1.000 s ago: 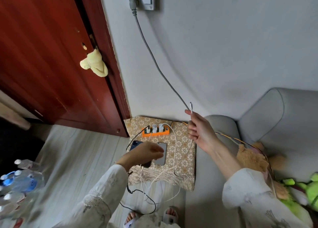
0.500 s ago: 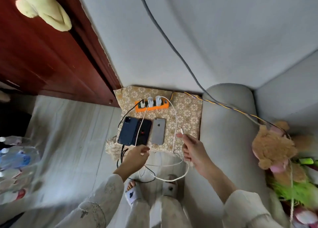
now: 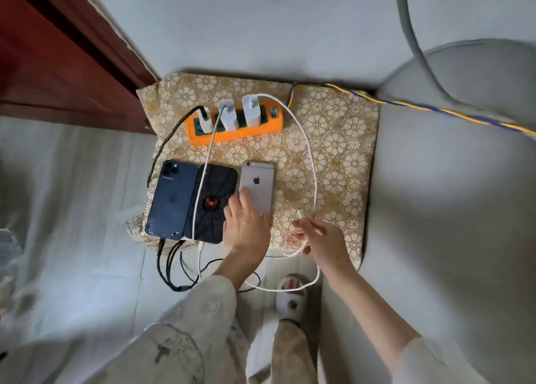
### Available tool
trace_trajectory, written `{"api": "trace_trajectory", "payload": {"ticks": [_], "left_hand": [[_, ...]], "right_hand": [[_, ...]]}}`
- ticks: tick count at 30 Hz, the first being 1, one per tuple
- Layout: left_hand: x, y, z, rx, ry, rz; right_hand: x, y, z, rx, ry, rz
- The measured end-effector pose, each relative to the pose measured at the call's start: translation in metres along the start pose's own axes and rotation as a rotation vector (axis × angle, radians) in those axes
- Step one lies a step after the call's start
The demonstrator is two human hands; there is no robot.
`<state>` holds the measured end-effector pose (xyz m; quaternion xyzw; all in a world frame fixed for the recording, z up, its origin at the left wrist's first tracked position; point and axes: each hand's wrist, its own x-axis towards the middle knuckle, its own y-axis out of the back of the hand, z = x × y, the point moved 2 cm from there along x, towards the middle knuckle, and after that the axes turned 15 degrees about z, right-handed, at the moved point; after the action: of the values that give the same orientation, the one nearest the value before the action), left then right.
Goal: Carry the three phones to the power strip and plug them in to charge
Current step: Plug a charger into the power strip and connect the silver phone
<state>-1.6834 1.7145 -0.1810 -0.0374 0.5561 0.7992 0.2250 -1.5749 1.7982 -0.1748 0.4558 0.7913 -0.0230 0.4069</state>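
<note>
Three phones lie face down in a row on a gold flowered cloth (image 3: 333,151) covering a low surface against the wall: a blue phone (image 3: 171,198) on the left, a black phone (image 3: 216,192) with a red spider on its case in the middle, and a silver phone (image 3: 258,180) on the right, each just beside the next. Behind them sits an orange power strip (image 3: 235,128) with three white chargers plugged in. The left hand (image 3: 246,227) lies with straight fingers on the lower half of the silver phone, pressing on it rather than gripping, and it hides that phone's bottom edge, so its charging port cannot be seen. The right hand (image 3: 322,238) pinches the loose end of a white cable (image 3: 310,157) that loops from the rightmost charger; the plug tip pokes out above the fingers, near the silver phone's lower right corner but apart from it. A second white cable crosses the black phone and drops past the cloth's front edge, and black cables hang there too; whether any of them enters a phone is hard to make out. A striped yellow and blue cord (image 3: 429,108) leaves the strip to the right and is cut off at the frame's edge. A slippered foot (image 3: 291,299) shows below, partly behind the cable loop.
</note>
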Motion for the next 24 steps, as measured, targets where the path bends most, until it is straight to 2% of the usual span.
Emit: {"api": "trace_trajectory", "payload": {"ticks": [4,9,11,13,16,18,21,24], "left_hand": [[0.009,-0.015,0.013,0.127,0.12,0.056],[0.027,-0.018,0.009,0.027,0.284,0.033],[0.034,-0.014,0.002,-0.113,0.322,-0.03],[0.036,-0.009,-0.004,-0.354,0.418,-0.104],[0.027,-0.001,-0.005,-0.82,0.746,-0.231],[0.024,0.002,-0.007,-1.024,0.884,-0.265],[0.022,0.008,-0.009,-1.197,0.951,-0.282],[0.018,0.009,-0.005,-1.228,0.938,-0.31]], "right_hand": [[0.013,0.002,0.01,-0.023,0.037,0.001],[0.018,0.004,0.014,0.081,-0.036,-0.02],[0.018,0.004,0.013,0.11,-0.058,-0.03],[0.015,0.006,0.011,0.127,-0.067,-0.037],[0.009,0.01,0.008,0.24,-0.148,-0.052],[0.004,0.013,0.008,0.273,-0.17,-0.054],[-0.005,0.013,0.008,0.247,-0.128,-0.057],[-0.013,0.01,0.0,0.24,-0.039,-0.089]]}}
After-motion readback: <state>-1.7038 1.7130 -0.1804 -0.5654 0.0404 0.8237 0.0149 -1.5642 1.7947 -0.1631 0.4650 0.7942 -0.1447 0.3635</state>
